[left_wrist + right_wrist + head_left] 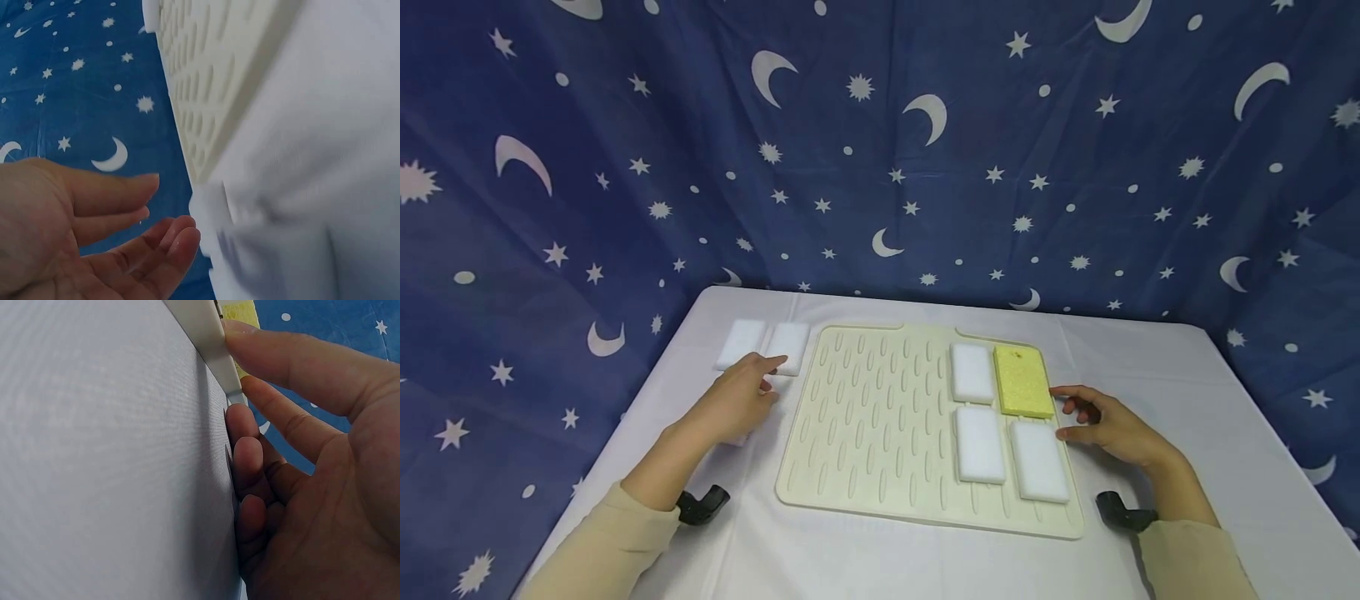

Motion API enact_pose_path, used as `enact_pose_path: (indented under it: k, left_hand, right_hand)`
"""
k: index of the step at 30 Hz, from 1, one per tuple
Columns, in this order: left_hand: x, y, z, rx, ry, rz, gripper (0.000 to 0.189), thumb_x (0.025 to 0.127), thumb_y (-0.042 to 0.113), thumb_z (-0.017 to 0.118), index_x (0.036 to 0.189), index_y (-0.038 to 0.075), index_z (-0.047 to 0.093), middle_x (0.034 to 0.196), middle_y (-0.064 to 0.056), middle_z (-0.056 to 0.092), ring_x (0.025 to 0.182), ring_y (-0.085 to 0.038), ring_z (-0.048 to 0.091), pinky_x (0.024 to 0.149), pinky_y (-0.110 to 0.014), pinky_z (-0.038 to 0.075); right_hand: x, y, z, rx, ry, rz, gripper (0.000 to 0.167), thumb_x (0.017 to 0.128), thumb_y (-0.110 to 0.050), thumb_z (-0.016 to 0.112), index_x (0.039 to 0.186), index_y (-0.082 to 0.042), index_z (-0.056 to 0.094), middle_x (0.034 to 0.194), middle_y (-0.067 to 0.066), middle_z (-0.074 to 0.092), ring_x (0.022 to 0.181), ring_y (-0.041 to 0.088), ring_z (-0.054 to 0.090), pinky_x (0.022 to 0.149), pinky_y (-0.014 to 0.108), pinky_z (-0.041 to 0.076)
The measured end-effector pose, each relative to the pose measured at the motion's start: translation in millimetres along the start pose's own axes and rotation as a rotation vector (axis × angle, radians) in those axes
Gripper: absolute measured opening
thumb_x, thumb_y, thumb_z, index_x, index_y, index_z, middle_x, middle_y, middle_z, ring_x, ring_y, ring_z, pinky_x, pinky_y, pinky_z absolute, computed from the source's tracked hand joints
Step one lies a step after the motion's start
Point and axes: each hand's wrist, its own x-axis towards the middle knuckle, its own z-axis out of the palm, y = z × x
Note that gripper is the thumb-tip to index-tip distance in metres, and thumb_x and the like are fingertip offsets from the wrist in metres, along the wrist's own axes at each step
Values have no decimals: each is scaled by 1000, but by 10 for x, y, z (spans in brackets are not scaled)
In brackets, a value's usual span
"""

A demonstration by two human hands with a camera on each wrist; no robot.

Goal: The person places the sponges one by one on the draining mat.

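Over the left part of the bench (pixel 865 562), draped in white cloth, the person's left hand (pixel 737 402) reached out with its fingers loose and apart, grasping nothing. Its index finger pointed over a white rectangular foam block (pixel 790 337) — whether it touched could not be told. Just left of this lay another white rectangular foam block (pixel 743 340), and a pale piece (pixel 735 440) peeked out by the wrist, mostly hidden.

Across from it, the right hand (pixel 1112 429) also held nothing that showed: thumb and index finger met the right edge of a cream mat patterned with slim ovals (pixel 868 417), the other fingers loosely bent.

Farther out, on the mat's right side, four pieces lay flat in two columns: a yellow rectangular sponge (pixel 1024 383) at the far right, with a white block (pixel 972 372) beside it and two more white blocks (pixel 980 446) nearer the person.

The step in hand looked like taking up a loose block, with the mat about half laid out. The next move probably called for the left thumb and fingers to close lightly on that block's sides — foam would squash — then lift it towards the bare ovals.
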Motion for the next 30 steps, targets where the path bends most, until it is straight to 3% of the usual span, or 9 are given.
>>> enact_pose_path:
  k: [8,16,30]
  left_hand:
    - [-92,-250,-203,130,-10,80,65,89,13,78,149,1,54,142,-20,55,124,-38,59,103,-58,49]
    - [-136,-434,-322,172,-99,165,80,79,23,90,149,4,55,151,-24,47,137,-48,46,111,-64,40]
    - [-137,-620,-282,154,-187,162,103,66,37,97,153,10,50,161,-20,39,146,-48,34,114,-66,35]
  right_hand:
    - [13,27,9,-5,4,6,73,82,-18,86,147,-6,54,113,11,51,94,19,43,73,26,39]
    - [15,23,12,-4,6,9,73,82,-19,86,147,-7,54,114,11,51,95,20,43,73,27,39]
    - [9,5,19,-5,14,17,74,80,-19,87,146,-8,55,113,11,51,95,20,43,74,27,39]
